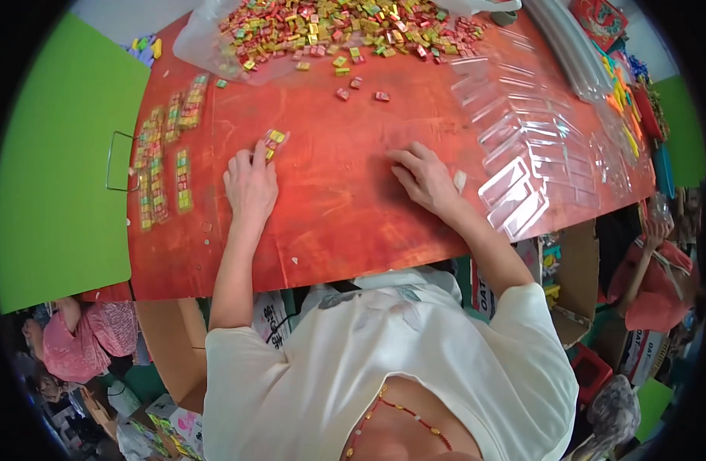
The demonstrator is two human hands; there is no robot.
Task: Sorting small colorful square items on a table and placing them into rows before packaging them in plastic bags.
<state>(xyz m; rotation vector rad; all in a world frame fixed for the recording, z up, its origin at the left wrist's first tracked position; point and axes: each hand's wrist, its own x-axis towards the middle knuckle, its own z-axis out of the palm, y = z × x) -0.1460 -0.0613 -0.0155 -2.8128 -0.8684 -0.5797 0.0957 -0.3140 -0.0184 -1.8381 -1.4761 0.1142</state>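
My left hand [251, 184] pinches a short clear plastic strip tray holding a few small yellow and red wrapped pieces [274, 140], just above the red tabletop. To the right, my right hand [426, 178] hovers over the table with its fingers bent and apart, and I see nothing in them. A small white bit [460, 181] shows beside that hand. Three loose red pieces [356, 82] lie between the hands and the far heap. Further right are rows of clear plastic trays [514, 127], spread flat and overlapping.
A large heap of small wrapped pieces [345, 31] spills from a clear bag at the far side. Several filled strips [184, 180] lie at the left, next to a green board [61, 169] with a wire handle. Rolled clear plastic [569, 50] lies far right; cartons [575, 280] stand below the table.
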